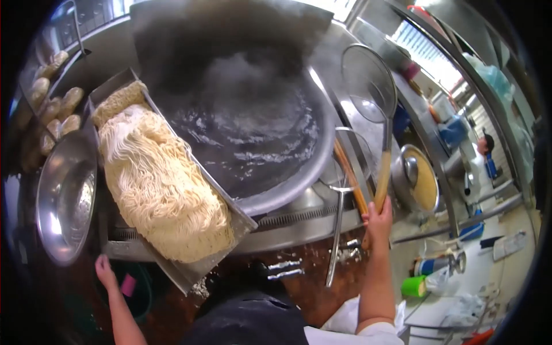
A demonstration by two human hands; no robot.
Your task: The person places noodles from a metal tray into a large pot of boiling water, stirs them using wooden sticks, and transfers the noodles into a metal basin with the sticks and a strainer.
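Dark clothing (pixel 247 322) fills 6 o'clock. At 8 o'clock the left hand (pixel 104 271) has its fingers curled; whether they grip anything, I cannot tell. At 4 o'clock the right hand (pixel 378 221) is closed round the wooden handle of a strainer (pixel 386 135), whose hoop reaches up between 1 and 2. Pale noodles (pixel 164 184) lie heaped at 9 o'clock in a metal tray (pixel 242 223), its long axis slanting. Farther out at 9 stands a tilted metal bowl (pixel 66 195). Chopsticks (pixel 350 172) and a smaller strainer (pixel 341 207) lie near 3, beside the wooden handle. Steaming water fills a wide pot (pixel 276 201) at 12. Beyond, a pan of yellow stuff (pixel 426 183) sits at 3, with a person (pixel 487 144) well behind.
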